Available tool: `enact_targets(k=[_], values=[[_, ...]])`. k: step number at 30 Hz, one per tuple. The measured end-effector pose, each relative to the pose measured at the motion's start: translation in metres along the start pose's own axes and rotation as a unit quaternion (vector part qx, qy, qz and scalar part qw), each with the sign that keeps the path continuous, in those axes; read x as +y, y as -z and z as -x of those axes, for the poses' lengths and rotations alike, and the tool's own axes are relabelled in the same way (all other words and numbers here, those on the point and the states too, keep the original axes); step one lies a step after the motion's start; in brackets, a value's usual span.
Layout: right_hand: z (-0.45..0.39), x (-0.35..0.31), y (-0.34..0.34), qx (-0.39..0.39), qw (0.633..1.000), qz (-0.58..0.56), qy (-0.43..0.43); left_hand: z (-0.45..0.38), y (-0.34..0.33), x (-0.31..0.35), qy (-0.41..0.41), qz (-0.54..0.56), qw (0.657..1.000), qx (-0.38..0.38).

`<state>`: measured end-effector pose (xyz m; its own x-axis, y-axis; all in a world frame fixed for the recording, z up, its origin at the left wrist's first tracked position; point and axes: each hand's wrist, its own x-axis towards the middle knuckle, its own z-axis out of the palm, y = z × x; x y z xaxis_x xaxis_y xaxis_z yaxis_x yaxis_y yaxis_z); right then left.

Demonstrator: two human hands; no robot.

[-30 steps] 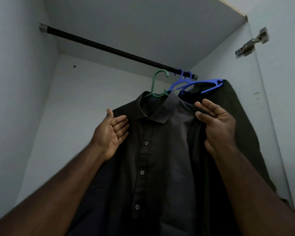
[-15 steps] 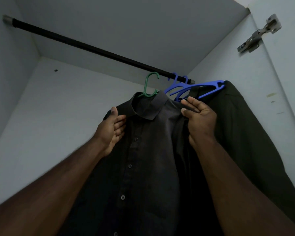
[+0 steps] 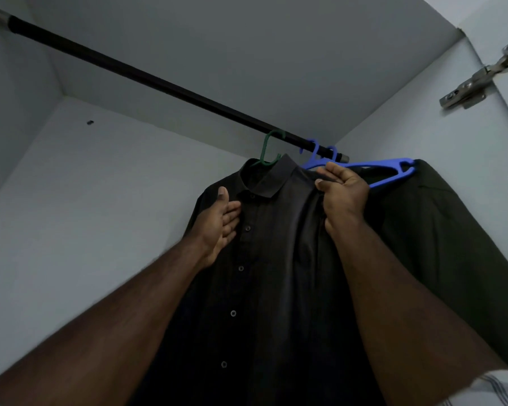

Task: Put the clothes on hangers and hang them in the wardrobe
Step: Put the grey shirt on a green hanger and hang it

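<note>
Wardrobe [image 3: 129, 200] walls of pale grey fill the head view, seen from below, and inside it a black rail [image 3: 159, 83] runs from the upper left corner down toward the right side panel. Two garments hang from the rail's right end: a dark button-up shirt [image 3: 276, 259] at centre and, just beside it to the right, a dark olive garment [image 3: 452, 230] that lies against the side panel. The shirt hangs from a green hanger [image 3: 266, 150] whose hook sits over the rail, just left of the blue hangers [image 3: 393, 169] that carry the olive garment. Both forearms reach up from the bottom edge to the shirt's shoulders. On the collar's right side the right hand [image 3: 343, 194] has its fingers and thumb curled, pinching a fold of the shirt's shoulder cloth, and it overlaps the blue hangers behind it. Left of the button placket, the left hand [image 3: 220, 221] lies flat against the shirt with fingers straight and thumb pointing up, grasping nothing. A metal door hinge [image 3: 481, 80] is fixed at the upper right.
</note>
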<state>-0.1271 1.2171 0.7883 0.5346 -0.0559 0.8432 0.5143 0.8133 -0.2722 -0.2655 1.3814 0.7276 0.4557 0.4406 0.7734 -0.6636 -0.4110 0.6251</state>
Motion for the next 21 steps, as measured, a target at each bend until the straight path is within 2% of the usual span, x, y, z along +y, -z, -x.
enact_targets(k=[9, 13, 21], values=[[-0.015, 0.006, -0.017, -0.035, 0.999, -0.017, -0.027, -0.022, 0.006, 0.003, 0.005, 0.01, 1.0, -0.011], [-0.009, 0.02, -0.017, -0.012, 0.998, -0.007, -0.063, -0.012, 0.01, -0.017, 0.033, 0.005, 0.999, -0.013], [-0.038, 0.002, -0.034, 0.007, 0.997, 0.083, -0.002, -0.016, 0.005, -0.009, 0.02, -0.002, 1.0, -0.021]])
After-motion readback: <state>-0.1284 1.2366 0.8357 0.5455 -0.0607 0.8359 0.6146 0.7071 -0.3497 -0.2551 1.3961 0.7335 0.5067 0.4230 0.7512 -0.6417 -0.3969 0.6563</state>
